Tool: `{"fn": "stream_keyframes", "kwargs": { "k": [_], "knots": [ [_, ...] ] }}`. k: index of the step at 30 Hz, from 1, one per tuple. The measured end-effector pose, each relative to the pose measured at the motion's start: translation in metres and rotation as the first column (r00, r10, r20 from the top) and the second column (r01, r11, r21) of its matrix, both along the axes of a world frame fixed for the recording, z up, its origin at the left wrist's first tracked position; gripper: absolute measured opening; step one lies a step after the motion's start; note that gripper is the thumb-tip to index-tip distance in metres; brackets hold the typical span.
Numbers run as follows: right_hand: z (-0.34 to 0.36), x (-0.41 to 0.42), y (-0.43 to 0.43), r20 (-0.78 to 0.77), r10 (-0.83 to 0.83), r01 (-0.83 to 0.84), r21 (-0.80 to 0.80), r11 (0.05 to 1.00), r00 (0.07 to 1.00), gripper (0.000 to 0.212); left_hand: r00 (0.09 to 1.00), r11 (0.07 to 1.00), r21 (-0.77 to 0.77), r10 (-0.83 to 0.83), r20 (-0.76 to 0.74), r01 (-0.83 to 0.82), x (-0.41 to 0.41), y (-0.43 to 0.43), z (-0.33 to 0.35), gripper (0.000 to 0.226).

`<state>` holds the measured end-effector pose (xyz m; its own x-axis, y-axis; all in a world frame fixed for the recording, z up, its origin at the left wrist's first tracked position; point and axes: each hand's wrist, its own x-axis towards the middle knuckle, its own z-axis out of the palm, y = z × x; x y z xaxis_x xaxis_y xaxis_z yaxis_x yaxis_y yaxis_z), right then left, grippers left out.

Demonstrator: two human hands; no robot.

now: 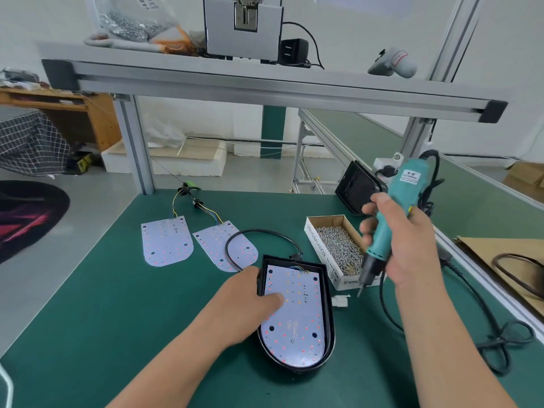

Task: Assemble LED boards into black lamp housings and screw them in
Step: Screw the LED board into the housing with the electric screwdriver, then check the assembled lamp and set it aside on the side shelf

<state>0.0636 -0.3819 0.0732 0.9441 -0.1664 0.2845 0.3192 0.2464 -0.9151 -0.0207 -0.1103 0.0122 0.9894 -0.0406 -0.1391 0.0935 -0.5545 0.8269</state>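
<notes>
A white-walled workshop room lies behind an aluminium frame shelf that spans the view above the bench. The green table mat fills the lower half, and a green conveyor belt runs away at the right behind it.

On the mat, near the middle, lies the black lamp housing, open side up, rounded end toward the person. An LED board sits inside it, filling the recess, with its coloured wires at the far, square end. The left hand rests over the housing's left wall: the thumb lies flat and presses on the board, while the fingers reach fairly straight along the outside of the wall, not curled round anything.

Two loose LED boards lie side by side farther back on the left, wires leading away from them. A second housing stands tilted on edge at the far right of the mat.

A cardboard box just right of the lamp housing holds a heap of screws. The right hand is wrapped round a teal electric screwdriver, fingers curled about its body, held in the air over the box's near end with the bit pointing down. Its cord trails across the mat to the right.

A black cable loops from the housing's far end over one loose board. A small white connector lies just beside the housing's right wall
</notes>
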Motion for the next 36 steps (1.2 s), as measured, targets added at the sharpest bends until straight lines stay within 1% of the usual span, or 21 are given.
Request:
{"fn": "stream_keyframes", "kwargs": {
  "k": [3, 5, 8, 10, 12, 14, 15, 17, 19, 23, 27, 28, 29, 30, 31, 32, 33, 34, 35, 36],
  "knots": [
    [-0.009, 0.013, -0.024, -0.208, -0.105, 0.068, -0.175, 0.982, 0.972, 0.035, 1.000, 0.998, 0.059, 0.009, 0.014, -0.010, 0.001, 0.002, -0.003, 0.034],
    [-0.016, 0.018, -0.039, -0.299, -0.168, 0.064, -0.327, 0.943, 0.939, 0.025, 1.000, 0.997, 0.072, 0.017, 0.021, -0.019, 0.002, 0.002, -0.005, 0.040],
    [-0.026, 0.022, -0.059, -0.337, -0.213, -0.008, -0.548, 0.836, 0.917, 0.016, 1.000, 0.998, 0.057, 0.020, 0.021, -0.021, 0.002, 0.003, -0.005, 0.044],
    [-0.030, 0.021, -0.069, -0.318, -0.269, -0.028, -0.691, 0.723, 0.909, 0.012, 0.999, 0.999, 0.047, 0.025, 0.021, -0.026, 0.002, 0.003, -0.005, 0.045],
    [-0.033, 0.019, -0.076, -0.291, -0.315, -0.037, -0.784, 0.619, 0.903, 0.011, 0.999, 0.999, 0.034, 0.031, 0.019, -0.032, 0.001, 0.003, -0.005, 0.047],
    [-0.034, 0.017, -0.078, -0.287, -0.350, -0.040, -0.821, 0.570, 0.892, 0.012, 0.999, 0.999, 0.029, 0.033, 0.015, -0.033, 0.001, 0.003, -0.003, 0.044],
    [-0.034, 0.017, -0.078, -0.282, -0.380, -0.043, -0.847, 0.530, 0.881, 0.013, 0.999, 0.999, 0.026, 0.033, 0.012, -0.033, 0.001, 0.003, -0.003, 0.041],
    [-0.034, 0.017, -0.077, -0.255, -0.441, -0.066, -0.914, 0.399, 0.861, 0.018, 0.999, 0.999, 0.004, 0.040, 0.009, -0.040, 0.000, 0.003, -0.002, 0.037],
    [-0.034, 0.017, -0.077, -0.236, -0.482, -0.091, -0.948, 0.304, 0.844, 0.019, 0.999, 0.999, -0.019, 0.045, 0.012, -0.044, 0.001, 0.003, -0.002, 0.033],
    [-0.034, 0.018, -0.077, -0.181, -0.500, -0.102, -0.978, 0.182, 0.847, 0.017, 0.999, 0.997, -0.072, 0.042, 0.024, -0.041, 0.001, 0.001, -0.002, 0.031],
    [-0.030, 0.013, -0.071, -0.158, -0.485, -0.117, -0.986, 0.115, 0.860, 0.019, 0.997, 0.991, -0.111, 0.076, 0.031, -0.072, 0.001, 0.000, -0.002, 0.033],
    [-0.028, 0.013, -0.069, -0.120, -0.495, -0.092, -0.993, 0.080, 0.861, 0.022, 0.996, 0.991, -0.111, 0.081, 0.034, -0.076, 0.001, 0.000, -0.002, 0.034],
    [-0.026, 0.013, -0.068, -0.047, -0.494, -0.030, -0.999, 0.042, 0.868, 0.023, 0.996, 0.991, -0.110, 0.083, 0.034, -0.078, 0.001, 0.000, -0.002, 0.034],
    [-0.024, 0.013, -0.066, 0.048, -0.474, 0.066, -0.998, 0.022, 0.879, 0.025, 0.996, 0.991, -0.113, 0.082, 0.033, -0.078, 0.001, 0.000, -0.003, 0.035],
    [-0.022, 0.011, -0.060, 0.142, -0.433, 0.178, -0.983, 0.043, 0.890, 0.027, 0.996, 0.990, -0.121, 0.082, 0.033, -0.078, 0.001, -0.001, -0.004, 0.035],
    [-0.019, 0.008, -0.051, 0.209, -0.379, 0.272, -0.955, 0.119, 0.901, 0.029, 0.996, 0.987, -0.139, 0.082, 0.033, -0.077, 0.002, -0.001, -0.004, 0.035],
    [-0.015, 0.003, -0.038, 0.226, -0.310, 0.307, -0.920, 0.245, 0.924, 0.030, 0.996, 0.984, -0.164, 0.080, 0.028, -0.074, 0.002, -0.002, -0.004, 0.034],
    [-0.013, -0.002, -0.026, 0.207, -0.217, 0.277, -0.886, 0.372, 0.954, 0.030, 0.997, 0.977, -0.199, 0.080, 0.020, -0.074, 0.002, -0.003, -0.004, 0.032],
    [-0.012, -0.007, -0.012, 0.175, -0.100, 0.201, -0.870, 0.451, 0.980, 0.034, 0.997, 0.967, -0.244, 0.077, 0.006, -0.074, 0.002, -0.003, -0.003, 0.030],
    [-0.014, -0.011, 0.000, 0.140, 0.028, 0.111, -0.881, 0.460, 0.990, 0.041, 0.998, 0.952, -0.298, 0.068, -0.011, -0.068, 0.001, -0.004, 0.000, 0.029]
  ]
}}
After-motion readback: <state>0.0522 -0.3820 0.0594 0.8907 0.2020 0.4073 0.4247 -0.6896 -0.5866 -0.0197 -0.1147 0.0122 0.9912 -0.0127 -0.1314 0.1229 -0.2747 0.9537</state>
